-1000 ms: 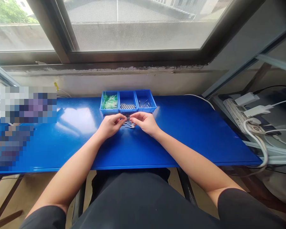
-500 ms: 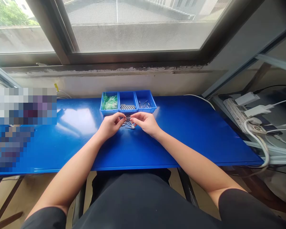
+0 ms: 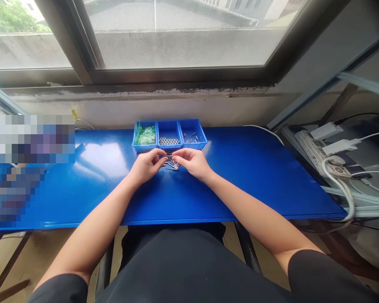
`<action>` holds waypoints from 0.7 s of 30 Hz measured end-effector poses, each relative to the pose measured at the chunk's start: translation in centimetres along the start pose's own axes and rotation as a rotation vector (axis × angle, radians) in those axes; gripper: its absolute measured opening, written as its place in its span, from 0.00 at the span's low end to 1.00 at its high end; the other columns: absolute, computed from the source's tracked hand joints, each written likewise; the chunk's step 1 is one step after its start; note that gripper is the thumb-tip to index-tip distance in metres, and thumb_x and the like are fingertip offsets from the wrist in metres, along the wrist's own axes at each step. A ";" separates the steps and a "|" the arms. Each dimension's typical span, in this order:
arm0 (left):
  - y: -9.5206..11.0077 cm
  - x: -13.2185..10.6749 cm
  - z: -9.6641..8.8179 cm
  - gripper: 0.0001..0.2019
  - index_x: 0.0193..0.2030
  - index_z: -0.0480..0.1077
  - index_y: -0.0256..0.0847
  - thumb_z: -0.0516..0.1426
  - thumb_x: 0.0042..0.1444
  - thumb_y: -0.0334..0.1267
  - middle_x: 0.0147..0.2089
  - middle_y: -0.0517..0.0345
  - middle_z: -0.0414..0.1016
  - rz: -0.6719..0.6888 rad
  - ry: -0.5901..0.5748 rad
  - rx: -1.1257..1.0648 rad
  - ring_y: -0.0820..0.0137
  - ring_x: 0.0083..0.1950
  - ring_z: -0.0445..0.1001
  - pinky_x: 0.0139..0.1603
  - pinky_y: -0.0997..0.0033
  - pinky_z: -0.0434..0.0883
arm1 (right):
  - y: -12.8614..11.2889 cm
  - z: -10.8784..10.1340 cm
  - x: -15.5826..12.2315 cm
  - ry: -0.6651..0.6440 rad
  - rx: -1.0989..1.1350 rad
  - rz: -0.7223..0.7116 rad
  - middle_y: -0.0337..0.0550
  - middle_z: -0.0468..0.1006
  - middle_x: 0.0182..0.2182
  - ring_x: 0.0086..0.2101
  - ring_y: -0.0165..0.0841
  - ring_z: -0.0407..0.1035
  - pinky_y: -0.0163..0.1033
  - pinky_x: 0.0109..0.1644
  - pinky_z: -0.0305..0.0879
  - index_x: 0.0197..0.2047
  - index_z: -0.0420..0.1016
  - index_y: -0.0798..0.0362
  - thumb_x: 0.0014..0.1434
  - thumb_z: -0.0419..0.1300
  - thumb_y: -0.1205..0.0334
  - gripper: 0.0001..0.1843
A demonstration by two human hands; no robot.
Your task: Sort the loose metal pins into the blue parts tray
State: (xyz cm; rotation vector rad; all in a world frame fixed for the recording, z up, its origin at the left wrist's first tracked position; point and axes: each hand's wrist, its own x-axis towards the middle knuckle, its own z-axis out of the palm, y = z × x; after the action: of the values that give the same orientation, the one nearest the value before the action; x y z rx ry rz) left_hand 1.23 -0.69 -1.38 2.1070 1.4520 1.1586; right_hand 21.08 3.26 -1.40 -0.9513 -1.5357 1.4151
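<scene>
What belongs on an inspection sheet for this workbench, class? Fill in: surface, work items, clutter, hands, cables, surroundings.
Surface: glossy blue table, window glare on its left half.
Work items: blue three-compartment tray at the back, holding green parts, metal cylinders and pins; loose pins lie on the table in front of it.
Clutter: nothing seen; the left end is blurred.
Hands: left hand and right hand meet fingertip to fingertip, pinching a thin metal piece.
Cables: power strip with white plugs and cables on the right, off the table.
Surroundings: window with mesh screen behind the table.
</scene>
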 end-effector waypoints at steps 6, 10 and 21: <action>-0.2 0.1 -0.2 0.12 0.39 0.74 0.41 0.56 0.63 0.46 0.19 0.68 0.62 0.015 -0.020 0.024 0.78 0.21 0.59 0.26 0.77 0.61 | 0.0 0.0 0.0 -0.003 -0.008 -0.007 0.45 0.81 0.29 0.27 0.30 0.72 0.37 0.32 0.72 0.36 0.79 0.56 0.46 0.71 0.46 0.22; 0.0 0.1 -0.4 0.13 0.38 0.74 0.40 0.55 0.63 0.47 0.20 0.67 0.65 0.021 -0.037 0.042 0.78 0.21 0.59 0.26 0.77 0.60 | 0.0 0.1 -0.1 -0.007 -0.023 -0.012 0.45 0.81 0.30 0.27 0.31 0.73 0.38 0.33 0.72 0.37 0.79 0.56 0.46 0.70 0.46 0.22; 0.2 0.0 -0.1 0.12 0.42 0.73 0.41 0.56 0.62 0.47 0.21 0.67 0.64 -0.004 -0.029 0.008 0.77 0.22 0.61 0.26 0.77 0.62 | -0.2 0.1 -0.1 0.008 -0.018 -0.007 0.47 0.81 0.31 0.28 0.31 0.74 0.38 0.33 0.73 0.37 0.80 0.56 0.46 0.70 0.46 0.23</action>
State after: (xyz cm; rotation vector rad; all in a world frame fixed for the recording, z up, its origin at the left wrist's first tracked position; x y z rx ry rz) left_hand 1.25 -0.75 -1.15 2.1164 1.4501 1.1178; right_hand 21.04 3.14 -1.18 -0.9604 -1.5470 1.3932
